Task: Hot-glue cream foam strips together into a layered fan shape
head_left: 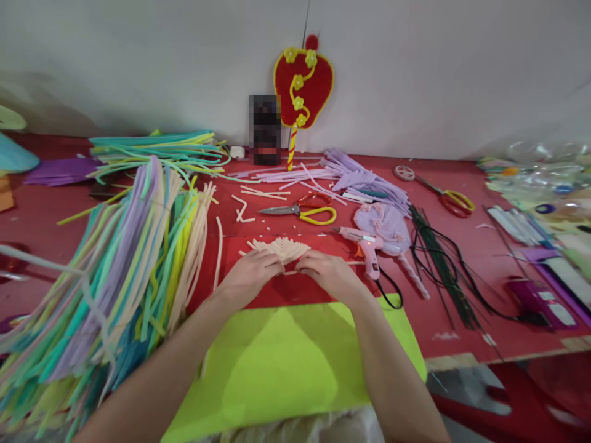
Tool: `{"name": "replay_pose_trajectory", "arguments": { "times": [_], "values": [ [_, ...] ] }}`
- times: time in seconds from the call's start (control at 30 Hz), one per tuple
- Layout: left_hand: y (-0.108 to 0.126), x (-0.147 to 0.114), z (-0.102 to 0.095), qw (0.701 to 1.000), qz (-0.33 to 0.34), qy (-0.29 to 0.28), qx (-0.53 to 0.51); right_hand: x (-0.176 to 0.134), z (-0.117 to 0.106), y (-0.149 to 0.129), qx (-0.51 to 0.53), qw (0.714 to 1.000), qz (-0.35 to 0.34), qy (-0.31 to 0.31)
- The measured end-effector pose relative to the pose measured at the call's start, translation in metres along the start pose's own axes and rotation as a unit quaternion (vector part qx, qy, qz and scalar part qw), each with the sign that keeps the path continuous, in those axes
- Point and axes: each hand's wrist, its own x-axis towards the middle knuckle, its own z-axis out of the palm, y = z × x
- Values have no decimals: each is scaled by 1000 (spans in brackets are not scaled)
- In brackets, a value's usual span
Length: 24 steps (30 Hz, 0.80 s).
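Note:
Cream pipe cleaners laid in a leaf-like chevron piece (284, 248) lie on the red tabletop, just beyond my hands. My left hand (253, 275) has its fingers closed at the near left side of that piece. Opposite it, my right hand (325, 275) pinches at the near right side. A cream pipe cleaner (290, 272) runs between the fingertips of both hands, and its ends are hidden by the fingers. A pink hot glue gun (368, 247) lies right of my right hand. Yellow-and-red-handled scissors (300, 211) lie beyond the chevron piece.
A big heap of coloured pipe cleaners (133, 258) fills the left side. Lilac pipe cleaners (364, 175) and a lilac fan-shaped piece (385, 227) lie at the right. A red fan with yellow flowers (303, 86) stands at the wall. A lime-green sheet (295, 363) covers the near edge.

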Motion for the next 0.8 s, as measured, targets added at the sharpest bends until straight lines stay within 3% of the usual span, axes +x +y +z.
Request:
{"name": "replay_pose_trajectory", "arguments": {
  "times": [0.2,0.43,0.63,0.8],
  "values": [
    [5,-1,-3,999,-34,-15,16,1,1,1,9,1000,-7,16],
    [51,0,-7,973,-169,-89,126,1,3,4,45,997,0,56],
    [88,-17,-19,971,-103,-96,192,3,4,1,67,997,13,47],
    [97,-19,-34,976,-17,-60,208,4,3,-2,54,997,18,42]
  ]
}}
